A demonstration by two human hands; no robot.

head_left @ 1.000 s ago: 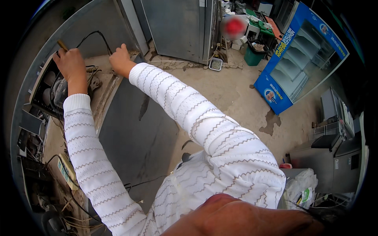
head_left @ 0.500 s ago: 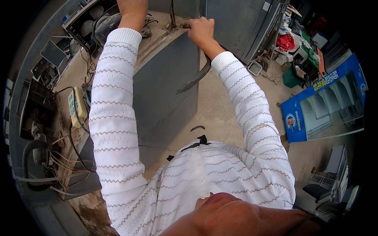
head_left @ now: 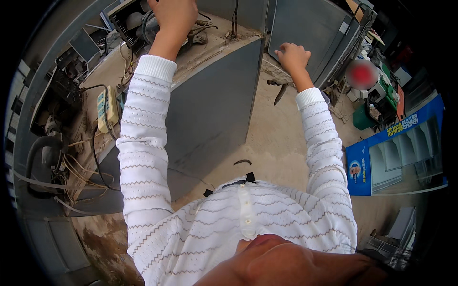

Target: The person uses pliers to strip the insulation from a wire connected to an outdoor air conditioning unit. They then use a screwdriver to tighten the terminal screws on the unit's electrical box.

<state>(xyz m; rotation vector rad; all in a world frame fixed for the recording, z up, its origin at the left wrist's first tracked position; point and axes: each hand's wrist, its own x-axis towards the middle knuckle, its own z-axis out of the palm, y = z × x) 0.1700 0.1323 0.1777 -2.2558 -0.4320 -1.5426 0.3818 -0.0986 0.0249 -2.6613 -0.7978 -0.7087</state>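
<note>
My left hand (head_left: 174,21) is over the dusty top of a grey metal cabinet (head_left: 214,100); its fingers run past the upper edge and I cannot see what they do. Beyond the cabinet's right corner, my right hand (head_left: 293,59) is raised over the floor with loosely bent fingers apart and nothing visible in them. A dark, curved strip (head_left: 280,94) shows just below that hand, apart from it; whether it is in the air or on the floor I cannot tell. A shorter dark strip (head_left: 243,162) lies on the floor before me.
A cream power strip (head_left: 108,109) with cables rests on the cabinet's left part, near dark machine parts (head_left: 50,155). Ahead stands a grey metal door panel (head_left: 305,40). To the right are a green bin (head_left: 364,117) and a blue-framed display cooler (head_left: 398,148).
My right hand has moved right, off the cabinet's corner, and let go of the dark strip it held. The strip is now farther right. My view has shifted a little.
</note>
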